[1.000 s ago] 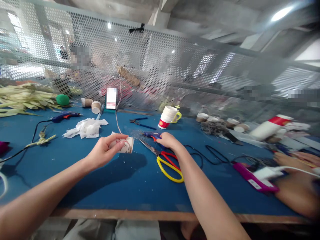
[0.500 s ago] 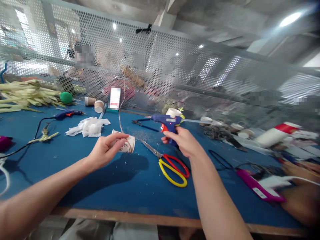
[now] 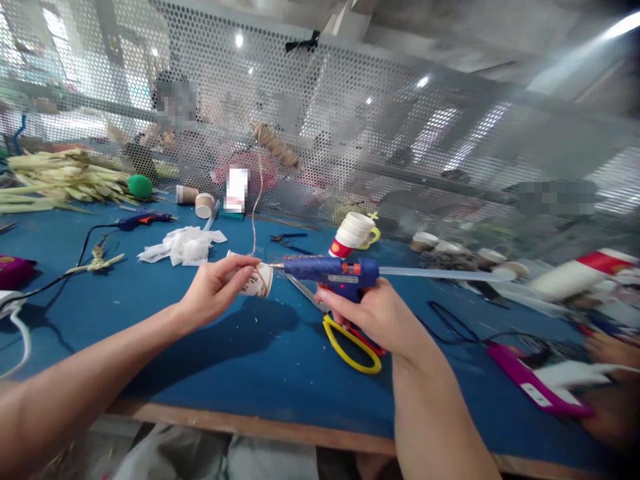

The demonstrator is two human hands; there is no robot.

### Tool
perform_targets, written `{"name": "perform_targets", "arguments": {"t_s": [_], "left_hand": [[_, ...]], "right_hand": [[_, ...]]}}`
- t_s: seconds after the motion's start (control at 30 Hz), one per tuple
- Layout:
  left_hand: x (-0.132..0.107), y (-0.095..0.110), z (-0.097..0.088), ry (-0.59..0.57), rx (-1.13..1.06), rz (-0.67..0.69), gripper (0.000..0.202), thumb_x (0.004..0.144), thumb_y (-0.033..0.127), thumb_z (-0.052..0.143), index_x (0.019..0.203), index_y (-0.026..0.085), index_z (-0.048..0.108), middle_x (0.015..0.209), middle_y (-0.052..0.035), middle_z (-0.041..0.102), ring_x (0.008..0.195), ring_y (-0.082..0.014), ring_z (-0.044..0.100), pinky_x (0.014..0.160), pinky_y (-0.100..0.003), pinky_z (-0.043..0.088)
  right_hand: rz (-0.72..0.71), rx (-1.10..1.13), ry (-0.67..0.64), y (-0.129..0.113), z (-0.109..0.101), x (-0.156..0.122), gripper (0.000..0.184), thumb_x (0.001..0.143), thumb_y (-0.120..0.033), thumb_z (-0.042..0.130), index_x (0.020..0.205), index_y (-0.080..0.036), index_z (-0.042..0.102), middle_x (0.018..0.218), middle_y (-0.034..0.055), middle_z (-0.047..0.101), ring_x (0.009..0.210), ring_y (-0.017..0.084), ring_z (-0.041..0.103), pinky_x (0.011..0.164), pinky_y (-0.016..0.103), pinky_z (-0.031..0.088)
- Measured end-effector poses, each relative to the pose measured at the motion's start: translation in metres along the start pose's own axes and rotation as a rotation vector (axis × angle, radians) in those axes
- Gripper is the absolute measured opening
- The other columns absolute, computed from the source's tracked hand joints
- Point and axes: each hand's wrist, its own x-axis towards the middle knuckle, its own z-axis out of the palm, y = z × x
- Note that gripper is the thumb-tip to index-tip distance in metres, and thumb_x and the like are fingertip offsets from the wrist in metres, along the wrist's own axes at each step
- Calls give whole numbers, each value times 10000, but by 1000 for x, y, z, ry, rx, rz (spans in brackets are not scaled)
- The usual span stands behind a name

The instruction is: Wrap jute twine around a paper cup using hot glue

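Note:
My left hand (image 3: 213,290) is closed on a small white paper cup (image 3: 261,280) with dark print, tilted on its side above the table. A thin twine (image 3: 255,220) runs from the cup up to a twine spool (image 3: 277,145) at the mesh panel. Wrapped round the handle of a blue hot glue gun (image 3: 330,271) is my right hand (image 3: 373,310). The gun's nozzle points left, its tip at the cup's rim; I cannot tell if they touch. A clear glue stick (image 3: 440,273) juts from its back. Under my right hand lie scissors (image 3: 356,347) with yellow and red handles, partly covered.
Stacked cups (image 3: 353,230), pliers (image 3: 290,241) and crumpled white material (image 3: 184,245) lie beyond my hands. A second glue gun (image 3: 145,220) rests left, a purple power strip (image 3: 537,387) right. A perforated metal panel (image 3: 400,140) borders the back. Someone's arm shows at the right edge.
My right hand has brought the glue gun lower and nearer, turning it so its nozzle comes to the cup. My left hand still holds the cup in about the same spot.

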Motion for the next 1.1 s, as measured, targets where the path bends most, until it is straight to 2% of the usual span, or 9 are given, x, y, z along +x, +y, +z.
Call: {"name": "perform_targets", "arguments": {"t_s": [0.13, 0.37, 0.7, 0.93, 1.1], "left_hand": [[0, 0, 0, 12, 33, 32, 250, 826, 263, 463, 930, 125, 643, 676, -31, 663, 536, -91, 532, 498, -198, 404], [0, -3, 0, 10, 41, 9, 272, 833, 290, 460, 952, 121, 638, 662, -35, 661, 553, -102, 539, 507, -206, 411], [0, -3, 0, -2, 51, -31, 300, 838, 318, 454, 958, 115, 638, 626, -29, 633, 553, -108, 520, 517, -218, 404], [2, -4, 0, 12, 22, -57, 301, 831, 321, 469, 958, 107, 638, 652, -32, 644, 542, -93, 516, 504, -197, 409], [2, -5, 0, 24, 29, -45, 291, 830, 308, 468, 946, 105, 641, 630, -27, 643, 513, -86, 511, 475, -184, 405]], "right_hand": [[-24, -79, 40, -1, 1, -1, 154, 702, -332, 631, 637, -205, 573, 438, -31, 525, 370, 113, 464, 418, 253, 398], [-34, -105, 30, -2, 2, -2, 195, 704, -300, 618, 561, -218, 514, 440, -32, 520, 379, 117, 456, 424, 262, 381], [-126, -164, 66, -1, 4, -4, 57, 709, -274, 626, 709, -217, 628, 577, -17, 597, 551, 159, 528, 556, 286, 432], [-220, -403, 53, 7, 3, -6, 165, 751, -328, 588, 811, -208, 685, 646, 19, 655, 649, 210, 604, 605, 308, 478], [-324, -601, -12, 6, 3, -9, 234, 808, -280, 499, 716, -185, 692, 625, 36, 666, 624, 197, 624, 636, 298, 501]]}}
